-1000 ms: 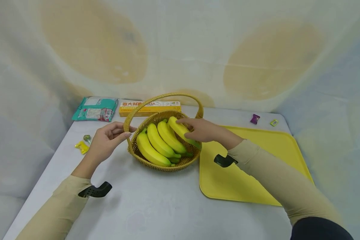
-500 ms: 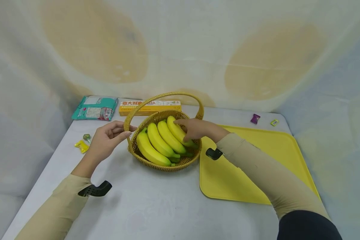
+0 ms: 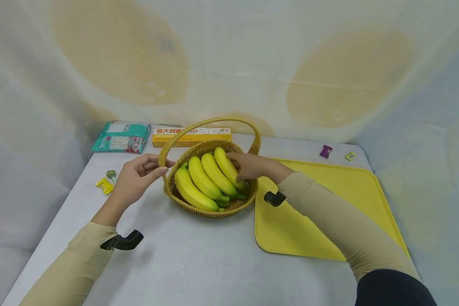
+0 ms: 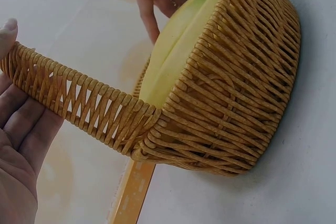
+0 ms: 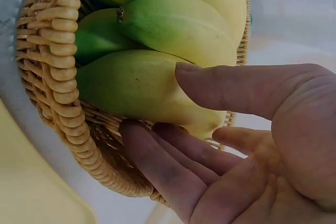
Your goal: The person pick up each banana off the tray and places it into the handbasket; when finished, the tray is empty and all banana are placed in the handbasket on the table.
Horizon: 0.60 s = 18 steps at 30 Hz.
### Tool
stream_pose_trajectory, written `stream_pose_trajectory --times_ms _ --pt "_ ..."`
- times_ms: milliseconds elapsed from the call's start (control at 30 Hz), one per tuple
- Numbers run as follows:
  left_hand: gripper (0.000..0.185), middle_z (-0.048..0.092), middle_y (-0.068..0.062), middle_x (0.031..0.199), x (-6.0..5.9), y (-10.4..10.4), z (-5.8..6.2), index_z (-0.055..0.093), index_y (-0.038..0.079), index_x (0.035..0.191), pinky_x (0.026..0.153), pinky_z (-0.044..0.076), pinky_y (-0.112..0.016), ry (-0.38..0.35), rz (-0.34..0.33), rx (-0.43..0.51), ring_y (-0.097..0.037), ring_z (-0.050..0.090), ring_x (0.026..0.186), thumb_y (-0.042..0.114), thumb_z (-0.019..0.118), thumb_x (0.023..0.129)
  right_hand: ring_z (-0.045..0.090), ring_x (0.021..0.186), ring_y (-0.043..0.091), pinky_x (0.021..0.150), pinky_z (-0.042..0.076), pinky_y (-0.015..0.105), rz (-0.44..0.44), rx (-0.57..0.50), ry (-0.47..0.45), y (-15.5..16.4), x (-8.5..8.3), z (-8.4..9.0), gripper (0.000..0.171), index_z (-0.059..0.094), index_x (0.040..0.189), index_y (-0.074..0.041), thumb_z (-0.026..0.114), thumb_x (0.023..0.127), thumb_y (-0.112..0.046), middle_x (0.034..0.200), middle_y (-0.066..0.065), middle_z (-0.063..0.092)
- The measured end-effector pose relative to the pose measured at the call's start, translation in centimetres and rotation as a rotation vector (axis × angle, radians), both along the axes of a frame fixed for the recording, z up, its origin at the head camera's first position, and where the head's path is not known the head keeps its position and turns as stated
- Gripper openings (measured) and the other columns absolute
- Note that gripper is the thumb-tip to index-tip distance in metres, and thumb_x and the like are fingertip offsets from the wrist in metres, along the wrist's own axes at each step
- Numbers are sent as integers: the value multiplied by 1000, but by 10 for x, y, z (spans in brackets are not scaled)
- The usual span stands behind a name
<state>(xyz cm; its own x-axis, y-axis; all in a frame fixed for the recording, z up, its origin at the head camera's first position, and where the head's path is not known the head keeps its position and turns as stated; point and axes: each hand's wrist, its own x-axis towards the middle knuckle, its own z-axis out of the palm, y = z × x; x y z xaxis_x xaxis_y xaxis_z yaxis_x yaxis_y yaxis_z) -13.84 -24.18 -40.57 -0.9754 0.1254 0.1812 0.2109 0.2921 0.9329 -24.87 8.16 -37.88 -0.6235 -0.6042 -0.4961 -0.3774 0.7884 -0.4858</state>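
Observation:
A wicker basket (image 3: pixel 210 215) with a tall arched handle stands on the table and holds several yellow bananas with greenish ends. At the left base of the handle, my left hand (image 3: pixel 134 178) grips it, thumb on one side and fingers behind, as the left wrist view shows. My right hand (image 3: pixel 250 165) reaches into the basket's right side, beside the rightmost banana (image 3: pixel 226 163). In the right wrist view, the thumb lies loosely over that banana (image 5: pixel 136 82), while the extended fingers (image 5: pixel 163 174) sit along its other side, near the basket wall.
A yellow tray (image 3: pixel 310 238) lies right of the basket, under the right forearm. Behind stand a pasta box (image 3: pixel 191 138) and a teal packet (image 3: pixel 121 137). Small wrapped candies include a yellow one (image 3: pixel 105 186) at left and a purple one (image 3: pixel 326 151) at right.
My right hand has moved left and lowered the rightmost banana against the others in the basket; its fingers have since loosened and shifted slightly right. My left hand stays on the handle.

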Motion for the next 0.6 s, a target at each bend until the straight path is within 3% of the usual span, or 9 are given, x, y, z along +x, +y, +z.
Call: stream_pose_trajectory --times_ms 133,300,467,600 --pt "27 74 -3 119 -1 0 -1 66 4 119 93 54 -21 -1 -4 5 -12 69 109 24 67 101 61 82 18 69 48 29 3 -10 19 2 1 1 88 15 163 -10 70 94 -9 142 22 57" --pt "28 74 -2 118 -2 1 -2 65 3 120 93 54 -20 1 -9 9 -10 69 108 23 67 100 65 102 23 85 52 35 15 -14 88 8 8 3 79 18 162 -8 66 99 -14 147 22 52" --pt "27 74 -3 118 -3 0 -3 65 3 119 93 54 -20 9 -17 8 -13 69 110 22 67 101 57 126 29 102 49 44 7 -96 181 21 23 -1 67 30 159 -5 63 102 -16 151 19 48" --pt "25 73 -4 119 -4 0 -5 65 4 119 93 54 -20 23 -15 -1 -13 69 110 21 66 101 47 138 31 109 44 47 -29 -207 245 38 40 -10 58 39 155 -5 62 102 -15 153 15 47"
